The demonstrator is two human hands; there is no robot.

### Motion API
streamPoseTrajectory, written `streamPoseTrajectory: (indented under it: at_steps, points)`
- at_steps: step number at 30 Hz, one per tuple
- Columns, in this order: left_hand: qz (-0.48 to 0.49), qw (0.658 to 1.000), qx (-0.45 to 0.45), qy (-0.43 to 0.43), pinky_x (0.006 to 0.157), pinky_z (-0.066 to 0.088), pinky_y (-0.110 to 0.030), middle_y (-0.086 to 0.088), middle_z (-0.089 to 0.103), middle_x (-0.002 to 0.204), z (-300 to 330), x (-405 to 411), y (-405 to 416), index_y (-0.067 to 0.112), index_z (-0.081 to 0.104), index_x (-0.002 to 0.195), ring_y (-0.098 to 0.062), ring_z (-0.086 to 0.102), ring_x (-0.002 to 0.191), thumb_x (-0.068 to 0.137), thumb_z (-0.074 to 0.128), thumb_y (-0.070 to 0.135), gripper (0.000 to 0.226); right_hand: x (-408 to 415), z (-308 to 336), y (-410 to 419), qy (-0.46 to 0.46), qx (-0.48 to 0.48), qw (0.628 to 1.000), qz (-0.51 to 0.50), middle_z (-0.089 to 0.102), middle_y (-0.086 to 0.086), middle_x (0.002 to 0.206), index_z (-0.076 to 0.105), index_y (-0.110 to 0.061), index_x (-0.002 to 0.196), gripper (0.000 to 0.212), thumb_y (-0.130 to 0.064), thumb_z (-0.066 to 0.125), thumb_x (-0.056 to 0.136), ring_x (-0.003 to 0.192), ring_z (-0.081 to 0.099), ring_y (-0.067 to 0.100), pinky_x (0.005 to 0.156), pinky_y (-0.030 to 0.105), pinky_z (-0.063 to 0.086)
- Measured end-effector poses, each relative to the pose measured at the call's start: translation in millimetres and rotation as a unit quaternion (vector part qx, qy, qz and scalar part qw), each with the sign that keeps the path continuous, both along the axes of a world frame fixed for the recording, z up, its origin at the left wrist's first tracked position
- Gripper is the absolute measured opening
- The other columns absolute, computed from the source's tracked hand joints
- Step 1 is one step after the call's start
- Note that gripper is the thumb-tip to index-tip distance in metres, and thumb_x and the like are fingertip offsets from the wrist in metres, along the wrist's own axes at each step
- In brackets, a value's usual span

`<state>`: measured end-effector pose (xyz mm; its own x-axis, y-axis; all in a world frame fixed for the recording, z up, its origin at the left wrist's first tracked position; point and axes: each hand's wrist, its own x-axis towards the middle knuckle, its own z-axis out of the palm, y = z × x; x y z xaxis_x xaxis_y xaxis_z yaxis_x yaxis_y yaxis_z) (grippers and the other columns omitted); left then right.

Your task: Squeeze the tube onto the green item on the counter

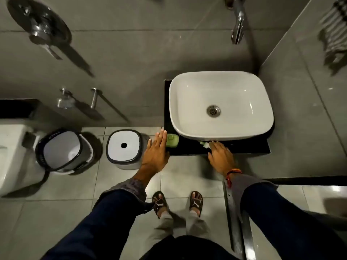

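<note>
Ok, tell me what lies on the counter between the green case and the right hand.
In the head view, only bare black counter along the basin's front edge lies between the green case and the right hand.

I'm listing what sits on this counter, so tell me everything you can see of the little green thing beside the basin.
The green container is small, boxy with rounded corners, pale green, seemingly plastic, with a round raised part on top. It rests on the black counter at its left front corner, just left of the white basin. The left hand, fingers straight, lies against its left side. Whether it touches the basin is unclear.
</note>
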<state>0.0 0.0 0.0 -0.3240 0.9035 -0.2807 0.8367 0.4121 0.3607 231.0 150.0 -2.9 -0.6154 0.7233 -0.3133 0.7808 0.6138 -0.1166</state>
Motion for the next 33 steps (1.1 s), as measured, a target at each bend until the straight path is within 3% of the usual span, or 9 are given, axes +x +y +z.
streamPoseTrajectory:
  at_steps: [9,18,22,25,28,33]
  points:
    - [0.016,1.000,-0.004,-0.018,0.129,0.015,-0.054,-0.005,-0.006,0.173,-15.5,6.8,3.5,0.012,-0.004,0.163,-0.026,-0.003,0.161,0.101,0.053,0.027,0.086,-20.8,-26.8,-9.3,0.065,-0.017,0.986,-0.152,0.060,0.012,0.135,0.056,-0.010,0.135,0.043,-0.031,0.059,0.097,0.127,0.048,0.034,0.104,0.046,0.039]
    - [0.044,0.998,0.008,-0.035,0.129,0.017,-0.053,-0.004,-0.005,0.174,-22.4,8.5,3.1,0.014,-0.004,0.164,-0.025,-0.001,0.161,0.103,0.052,0.029,0.085,-17.8,-43.1,-3.0,0.129,-0.016,0.971,-0.203,0.071,0.009,0.107,0.062,-0.011,0.111,0.021,-0.021,0.067,0.092,0.112,0.052,0.031,0.091,0.043,0.037]
    - [0.043,0.998,0.008,-0.041,0.129,0.017,-0.054,-0.003,-0.005,0.174,-20.3,8.6,4.1,0.014,-0.005,0.164,-0.025,-0.001,0.161,0.103,0.052,0.029,0.084,-9.0,-42.7,-7.0,0.159,0.004,0.973,-0.170,0.071,0.007,0.100,0.063,-0.012,0.104,0.015,-0.019,0.067,0.090,0.100,0.056,0.031,0.084,0.043,0.039]
    - [0.042,0.998,0.007,-0.046,0.129,0.016,-0.054,-0.003,-0.004,0.174,-15.7,8.6,5.6,0.014,-0.005,0.164,-0.025,-0.001,0.161,0.104,0.053,0.028,0.084,-0.8,-29.7,-17.0,0.216,0.022,0.966,-0.142,0.070,0.004,0.095,0.065,-0.014,0.099,0.016,-0.016,0.071,0.085,0.092,0.059,0.030,0.078,0.043,0.044]
    - [0.049,0.997,0.011,-0.054,0.129,0.017,-0.054,-0.003,-0.002,0.174,-11.2,9.0,7.5,0.014,-0.003,0.164,-0.024,0.001,0.161,0.103,0.054,0.027,0.084,4.7,-8.8,-30.0,0.319,0.013,0.937,-0.144,0.067,0.001,0.096,0.064,-0.014,0.099,0.021,-0.010,0.075,0.081,0.090,0.057,0.024,0.075,0.043,0.051]
    - [0.058,0.996,0.012,-0.068,0.129,0.016,-0.055,-0.002,-0.002,0.174,-4.6,9.1,5.4,0.014,-0.001,0.164,-0.024,0.001,0.161,0.102,0.052,0.023,0.082,-5.1,34.4,-44.6,0.454,-0.005,0.882,-0.127,0.062,-0.004,0.104,0.063,-0.018,0.106,0.030,-0.007,0.075,0.082,0.096,0.058,0.018,0.085,0.027,0.052]
